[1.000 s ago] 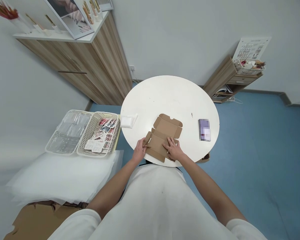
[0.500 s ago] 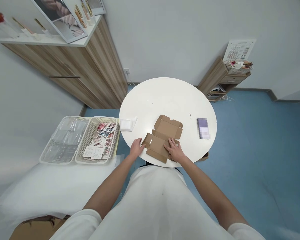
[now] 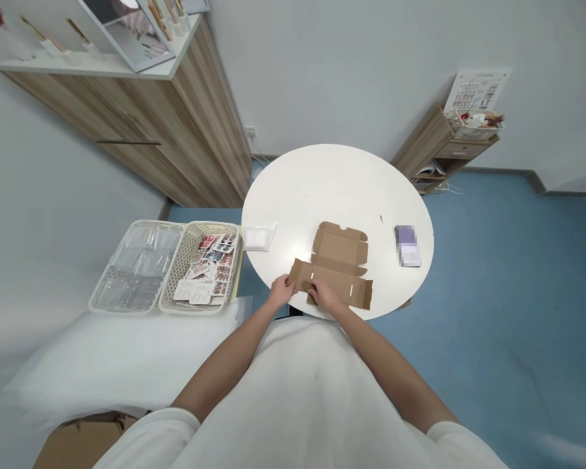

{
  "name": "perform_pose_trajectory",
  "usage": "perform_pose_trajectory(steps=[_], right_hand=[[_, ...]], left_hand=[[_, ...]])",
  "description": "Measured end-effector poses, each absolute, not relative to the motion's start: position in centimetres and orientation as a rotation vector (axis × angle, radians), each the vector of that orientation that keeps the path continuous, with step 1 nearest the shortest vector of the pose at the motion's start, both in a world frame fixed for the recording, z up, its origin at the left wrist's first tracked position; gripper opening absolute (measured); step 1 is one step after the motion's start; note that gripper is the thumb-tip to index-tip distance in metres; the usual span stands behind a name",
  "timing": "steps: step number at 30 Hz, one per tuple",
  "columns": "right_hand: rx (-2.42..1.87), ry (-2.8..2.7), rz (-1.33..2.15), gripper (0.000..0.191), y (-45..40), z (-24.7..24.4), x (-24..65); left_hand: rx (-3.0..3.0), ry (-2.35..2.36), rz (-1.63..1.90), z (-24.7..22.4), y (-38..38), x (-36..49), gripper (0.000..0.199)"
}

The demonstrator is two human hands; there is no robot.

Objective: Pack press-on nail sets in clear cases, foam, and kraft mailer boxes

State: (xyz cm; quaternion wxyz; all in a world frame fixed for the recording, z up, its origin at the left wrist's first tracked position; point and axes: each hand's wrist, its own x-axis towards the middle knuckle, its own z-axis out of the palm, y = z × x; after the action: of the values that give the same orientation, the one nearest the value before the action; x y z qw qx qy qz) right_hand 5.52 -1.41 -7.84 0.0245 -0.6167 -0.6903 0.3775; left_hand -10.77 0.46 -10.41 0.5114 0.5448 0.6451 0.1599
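Note:
An unfolded brown cardboard box (image 3: 338,252) lies near the front edge of the white oval table (image 3: 332,182). Its lid part is spread flat toward the back, and the side flap at its right stands partly raised. My left hand (image 3: 282,290) is closed on the flap at the box's left end. Close beside it, my right hand (image 3: 324,296) has its fingers curled on the left front part of the same cardboard, by a slot. What lies under the right palm is hidden.
A white packet (image 3: 258,238) lies at the table's left edge. Purple-and-white packs (image 3: 408,246) lie on its right side. Left of the table stand a basket of printed cards (image 3: 208,270) and a basket of clear plastic packets (image 3: 137,267). Cabinets (image 3: 209,117) line the wall.
My right hand has moved left across the cardboard, from its right end toward my left hand. The right flap is now uncovered and partly raised. The view has shifted slightly.

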Motion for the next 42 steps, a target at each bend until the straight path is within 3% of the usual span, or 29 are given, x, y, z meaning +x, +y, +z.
perform_pose_trajectory(steps=[9, 19, 24, 27, 29, 32, 36, 42], right_hand=[[-1.835, -1.993, 1.225, 0.023, -1.6, -8.1, 6.9], [-1.762, -1.856, 1.241, 0.029, -2.5, -8.0, 7.4], [-1.926, -1.695, 0.782, 0.032, -4.7, -7.0, 10.3], [-2.306, -1.314, 0.463, 0.057, -6.5, -7.0, 13.4], [-2.45, -1.152, 0.496, 0.073, -7.5, -7.4, 15.5], [-2.536, -1.001, 0.609, 0.08, -8.2, -8.2, 17.8], [-2.386, -1.014, 0.855, 0.063, -7.5, -8.7, 18.8], [-2.152, -1.205, 0.849, 0.044, -5.1, -8.3, 18.2]], left_hand=[[1.377, 1.572, 0.347, -10.2, 0.9, -11.1, 0.006], [1.387, 1.486, 0.425, -9.2, 0.9, -10.1, 0.011], [1.452, 1.45, 0.447, -8.4, 0.7, -8.9, 0.03], [1.512, 1.449, 0.383, -8.0, 0.6, -8.3, 0.034], [1.565, 1.445, 0.348, -8.0, 0.6, -8.0, 0.032], [1.669, 1.494, 0.303, -8.2, 0.6, -7.7, 0.026], [1.748, 1.536, 0.345, -8.0, 0.2, -7.3, 0.03], [1.81, 1.437, 0.396, -7.5, -0.7, -5.9, 0.043]])
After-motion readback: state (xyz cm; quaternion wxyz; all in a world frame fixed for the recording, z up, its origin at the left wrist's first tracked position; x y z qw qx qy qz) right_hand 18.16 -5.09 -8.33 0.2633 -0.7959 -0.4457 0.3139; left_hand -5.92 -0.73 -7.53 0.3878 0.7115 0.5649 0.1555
